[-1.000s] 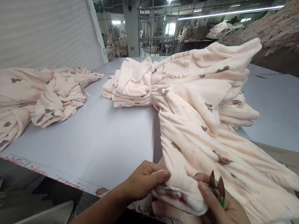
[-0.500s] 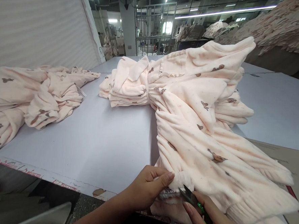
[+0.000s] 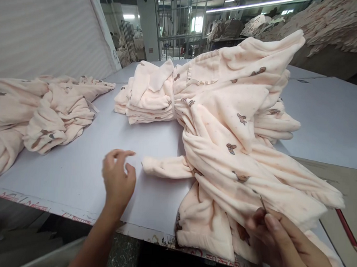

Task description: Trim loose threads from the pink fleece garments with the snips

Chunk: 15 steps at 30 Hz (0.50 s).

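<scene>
A big heap of pale pink fleece garments (image 3: 236, 125) with small brown bear prints lies on the white table (image 3: 105, 145). My left hand (image 3: 118, 178) hovers above the table with its fingers loosely apart and nothing in them, just left of a pink sleeve end (image 3: 167, 167) that sticks out of the heap. My right hand (image 3: 283, 244) is closed at the heap's near edge and pinches thread snips (image 3: 262, 202), of which only the thin metal tip shows, against the cloth.
A second pile of the same pink garments (image 3: 47, 109) lies at the left. A tied bundle (image 3: 150, 95) sits behind the heap. Brown cardboard (image 3: 345, 180) and a red strip (image 3: 346, 228) lie at the right. A roller shutter (image 3: 36, 28) stands on the left.
My left hand has let go of the garment's edge and moved left over the table. A sleeve end now lies stretched out. My right hand has shifted right, and the snips are mostly hidden.
</scene>
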Available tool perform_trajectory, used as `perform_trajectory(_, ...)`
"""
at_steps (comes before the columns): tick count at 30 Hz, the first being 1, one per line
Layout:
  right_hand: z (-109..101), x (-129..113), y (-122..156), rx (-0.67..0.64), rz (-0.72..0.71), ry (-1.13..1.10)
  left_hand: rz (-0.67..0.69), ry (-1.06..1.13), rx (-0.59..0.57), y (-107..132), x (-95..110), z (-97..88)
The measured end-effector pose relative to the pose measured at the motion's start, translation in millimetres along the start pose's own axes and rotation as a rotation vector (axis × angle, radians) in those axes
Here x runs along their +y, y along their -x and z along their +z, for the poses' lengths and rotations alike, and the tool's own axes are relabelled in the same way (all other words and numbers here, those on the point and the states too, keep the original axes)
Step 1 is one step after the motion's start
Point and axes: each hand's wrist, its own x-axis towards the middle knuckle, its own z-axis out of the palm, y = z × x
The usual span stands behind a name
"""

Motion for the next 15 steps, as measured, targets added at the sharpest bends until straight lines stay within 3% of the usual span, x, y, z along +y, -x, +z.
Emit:
perform_trajectory(1, -1.0, 4.4, -1.4, 0.03, 0.056, -0.067, 0.068, -0.054, 0.034, 0.2, 0.4, -1.7)
perform_trajectory(2, -1.0, 8.1, -2.5, 0.057, 0.095, -0.114, 0.144, -0.036, -0.07, 5.3, 4.4, 0.5)
perform_trajectory(5, 1.6, 13.4, -5.3, 0.059, 0.141, -0.124, 0.364, 0.169, -0.776, 45.3, 27.3, 29.6)
perform_trajectory(6, 2.4, 13.2, -6.2, 0.051, 0.142, -0.094, 0.412, 0.17, -0.936, 61.9, 34.4, 44.0)
perform_trajectory(7, 2.8, 12.3, -7.0, 0.052, 0.148, -0.054, 0.433, 0.138, -1.017, 77.1, 39.9, 58.1)
perform_trajectory(9, 2.3, 9.2, -7.4, 0.058, 0.173, 0.006, 0.364, 0.129, -1.078, 97.3, 46.0, 78.7)
perform_trajectory(11, 0.8, 5.8, -5.1, 0.034, 0.193, 0.006, 0.164, 0.288, -1.082, 100.3, 48.5, 82.9)
perform_trajectory(13, 1.0, 2.6, 0.4, 0.003, 0.136, -0.032, -0.085, 0.577, -1.07, 90.9, 51.6, 72.0)
perform_trajectory(15, 5.1, -1.0, 8.4, -0.03, -0.02, -0.044, -0.273, 0.86, -1.035, 79.0, 56.6, 55.5)
